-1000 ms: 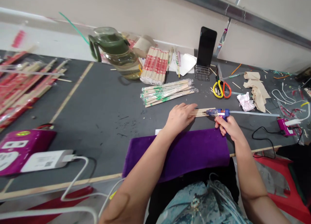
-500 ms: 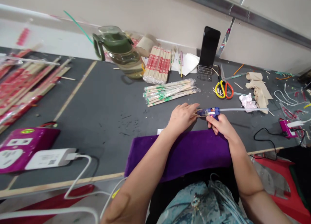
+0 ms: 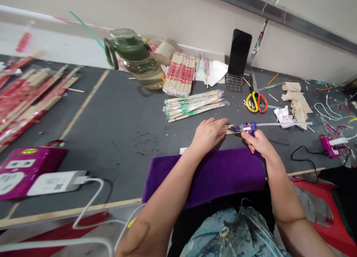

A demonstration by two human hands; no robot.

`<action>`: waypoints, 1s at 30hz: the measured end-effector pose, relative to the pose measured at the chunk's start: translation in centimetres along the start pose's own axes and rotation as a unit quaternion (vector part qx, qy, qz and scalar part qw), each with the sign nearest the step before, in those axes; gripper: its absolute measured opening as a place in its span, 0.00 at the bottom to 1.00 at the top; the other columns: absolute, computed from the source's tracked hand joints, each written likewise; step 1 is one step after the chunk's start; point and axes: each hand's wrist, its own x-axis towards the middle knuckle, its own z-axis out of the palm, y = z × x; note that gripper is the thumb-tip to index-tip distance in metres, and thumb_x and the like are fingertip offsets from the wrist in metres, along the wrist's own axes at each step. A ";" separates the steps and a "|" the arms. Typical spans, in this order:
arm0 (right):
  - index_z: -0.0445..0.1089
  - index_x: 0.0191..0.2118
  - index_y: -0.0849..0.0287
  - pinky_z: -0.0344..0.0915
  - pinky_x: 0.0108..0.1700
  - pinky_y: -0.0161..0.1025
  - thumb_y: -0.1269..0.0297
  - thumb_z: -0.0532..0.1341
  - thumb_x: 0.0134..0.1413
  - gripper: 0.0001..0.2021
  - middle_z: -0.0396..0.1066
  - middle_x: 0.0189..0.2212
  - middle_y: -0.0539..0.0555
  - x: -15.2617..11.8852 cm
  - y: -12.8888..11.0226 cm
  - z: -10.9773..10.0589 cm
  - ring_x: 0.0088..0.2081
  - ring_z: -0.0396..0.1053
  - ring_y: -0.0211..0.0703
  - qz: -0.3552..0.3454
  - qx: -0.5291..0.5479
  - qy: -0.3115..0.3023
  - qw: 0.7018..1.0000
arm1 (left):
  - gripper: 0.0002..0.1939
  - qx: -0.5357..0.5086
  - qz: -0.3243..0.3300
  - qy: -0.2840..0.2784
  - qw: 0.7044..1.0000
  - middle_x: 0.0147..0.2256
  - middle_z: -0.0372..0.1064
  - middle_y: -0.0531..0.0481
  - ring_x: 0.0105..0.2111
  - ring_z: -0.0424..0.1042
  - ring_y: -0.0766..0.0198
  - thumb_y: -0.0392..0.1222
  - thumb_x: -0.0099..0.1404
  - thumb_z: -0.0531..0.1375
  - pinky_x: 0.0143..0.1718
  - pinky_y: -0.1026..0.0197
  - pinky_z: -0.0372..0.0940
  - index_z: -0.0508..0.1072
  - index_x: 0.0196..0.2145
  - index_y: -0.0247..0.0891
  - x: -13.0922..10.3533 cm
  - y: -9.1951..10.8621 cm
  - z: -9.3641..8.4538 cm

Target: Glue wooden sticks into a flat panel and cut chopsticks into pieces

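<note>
Blue glue gun (image 3: 245, 128) in the right hand (image 3: 259, 142), fingers curled about its handle, nozzle towards thin wooden sticks (image 3: 227, 129) on the grey table (image 3: 111, 127). Over those sticks, palm down, the left hand (image 3: 209, 134), fingers close together; cannot tell whether pinching beneath. Out of the gun's rear, rightward, a translucent glue stick (image 3: 290, 123). Under the left forearm, a purple cloth (image 3: 228, 173). Beyond the left hand, green-marked wrapped chopsticks (image 3: 195, 104); behind those, a red-patterned chopstick pack (image 3: 180, 74) near a green-lidded jug (image 3: 139, 63). Farther right, a black phone (image 3: 239, 53) upright on a wire stand (image 3: 234, 83), then scissors (image 3: 257, 102) and crumpled tissue (image 3: 283, 116).
</note>
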 end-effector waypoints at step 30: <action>0.66 0.31 0.58 0.57 0.13 0.31 0.34 0.68 0.46 0.28 0.54 0.14 0.39 -1.6 1.0 -4.2 0.13 0.52 0.30 0.050 0.040 0.065 0.996 | 0.20 -0.004 -0.002 -0.001 1.000 0.47 0.80 0.44 0.46 0.74 0.49 0.39 0.68 0.59 0.46 0.51 0.66 0.71 0.57 0.42 0.0 -0.2 0.1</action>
